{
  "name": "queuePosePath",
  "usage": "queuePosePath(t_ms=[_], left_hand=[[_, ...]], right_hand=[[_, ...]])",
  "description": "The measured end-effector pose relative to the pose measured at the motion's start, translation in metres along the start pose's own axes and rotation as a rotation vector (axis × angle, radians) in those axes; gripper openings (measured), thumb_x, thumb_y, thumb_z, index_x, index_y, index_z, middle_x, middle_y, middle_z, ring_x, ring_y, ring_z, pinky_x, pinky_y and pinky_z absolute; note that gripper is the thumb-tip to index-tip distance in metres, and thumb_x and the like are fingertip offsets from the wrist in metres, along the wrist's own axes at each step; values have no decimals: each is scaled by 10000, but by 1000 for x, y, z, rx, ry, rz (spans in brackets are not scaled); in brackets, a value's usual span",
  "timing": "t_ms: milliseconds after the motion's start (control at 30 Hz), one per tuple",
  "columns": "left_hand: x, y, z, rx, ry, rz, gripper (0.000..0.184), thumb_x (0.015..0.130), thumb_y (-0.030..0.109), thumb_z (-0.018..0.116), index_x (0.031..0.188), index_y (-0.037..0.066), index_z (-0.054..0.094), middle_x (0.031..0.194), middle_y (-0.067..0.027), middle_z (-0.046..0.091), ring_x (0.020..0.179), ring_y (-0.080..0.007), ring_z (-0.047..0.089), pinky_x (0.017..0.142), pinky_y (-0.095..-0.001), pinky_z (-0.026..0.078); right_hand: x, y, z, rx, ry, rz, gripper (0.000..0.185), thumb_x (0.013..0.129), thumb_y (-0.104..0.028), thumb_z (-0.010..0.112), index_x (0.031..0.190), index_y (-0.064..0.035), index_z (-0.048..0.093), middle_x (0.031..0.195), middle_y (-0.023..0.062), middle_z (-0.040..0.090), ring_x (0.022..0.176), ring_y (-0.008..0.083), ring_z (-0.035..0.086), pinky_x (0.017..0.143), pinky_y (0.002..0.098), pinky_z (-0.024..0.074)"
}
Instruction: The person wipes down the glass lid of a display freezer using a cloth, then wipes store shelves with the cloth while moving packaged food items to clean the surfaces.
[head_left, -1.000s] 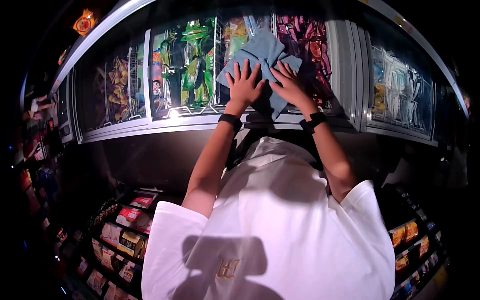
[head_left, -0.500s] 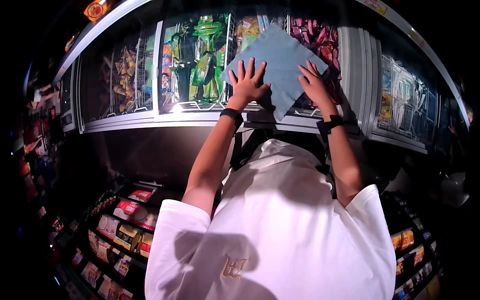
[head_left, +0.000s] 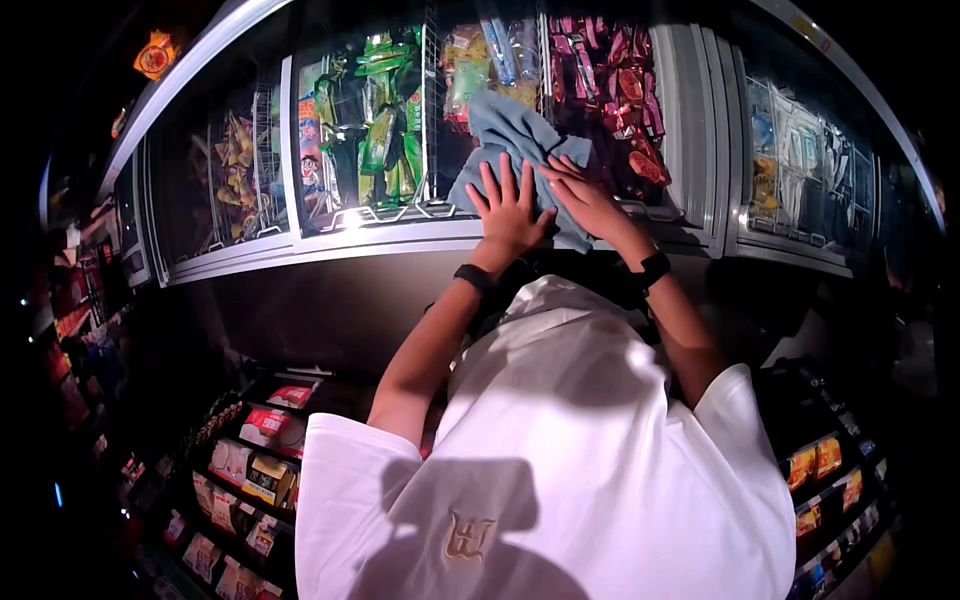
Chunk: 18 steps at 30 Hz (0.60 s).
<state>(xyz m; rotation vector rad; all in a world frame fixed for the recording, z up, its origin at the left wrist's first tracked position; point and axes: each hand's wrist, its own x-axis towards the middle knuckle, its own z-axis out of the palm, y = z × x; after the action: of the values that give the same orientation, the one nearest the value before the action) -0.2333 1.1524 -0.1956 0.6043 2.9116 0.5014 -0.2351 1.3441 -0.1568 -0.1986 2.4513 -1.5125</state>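
A blue-grey cloth [head_left: 508, 122] lies bunched and creased on the glass top of a display freezer [head_left: 390, 236]. My left hand [head_left: 510, 215] rests flat on the cloth's lower part, fingers spread. Beside it, my right hand [head_left: 592, 203] lies on the cloth's right side with its fingers stretched out toward the upper left. Neither hand is wrapped round the cloth. Folds hide part of the glass beneath. Each wrist wears a black band.
Under the glass are green packets [head_left: 385, 120], pink-red packets [head_left: 625, 90] and wire baskets [head_left: 428, 110]. A white frame [head_left: 705, 140] runs along the right. Behind me, shelves hold boxed goods [head_left: 270, 430] on the left and yellow packs [head_left: 815, 460] on the right.
The cloth has gone from spread flat to bunched up. My right hand has moved left, closer to my left hand. The camera view has shifted slightly.
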Motion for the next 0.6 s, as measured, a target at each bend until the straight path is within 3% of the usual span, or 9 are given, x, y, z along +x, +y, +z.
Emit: queuePosePath(t_ms=[133,300,433,500,600], left_hand=[[43,26,5,19,-74,35,1010,879,733,542,1651,232,126,1696,-235,13,1509,-579,-51,1050,-843,18],[128,74,20,-25,15,127,960,887,701,568,1636,233,193,1690,-233,76,1500,-596,-14,1038,-855,17],[138,118,29,-35,63,129,882,921,593,589,1613,154,264,1679,-232,138,1508,-572,52,1087,-812,55],[119,137,27,-38,20,155,855,892,454,647,1609,157,290,1684,-192,169,1532,-505,97,1139,-751,89],[74,144,27,-85,-35,206,860,875,413,661,1605,143,296,1681,-149,207,1548,-440,127,1182,-687,99]], right_hand=[[-2,46,-77,45,216,165,480,1096,-353,440,1467,-60,522,1591,174,414,1531,322,282,1219,371,246],[3,100,-142,-51,483,163,455,1088,-365,451,1418,-77,574,1568,184,441,1505,356,321,1204,398,296],[-23,78,-127,-313,349,140,433,1064,-314,502,1383,-35,590,1524,212,479,1460,377,386,1156,424,374],[-54,71,-122,-235,146,76,425,1051,-278,527,1381,-17,586,1526,216,474,1456,377,395,1162,426,366],[-90,70,-127,-99,-54,112,413,1027,-236,548,1369,-10,596,1545,214,449,1459,374,387,1161,410,367]])
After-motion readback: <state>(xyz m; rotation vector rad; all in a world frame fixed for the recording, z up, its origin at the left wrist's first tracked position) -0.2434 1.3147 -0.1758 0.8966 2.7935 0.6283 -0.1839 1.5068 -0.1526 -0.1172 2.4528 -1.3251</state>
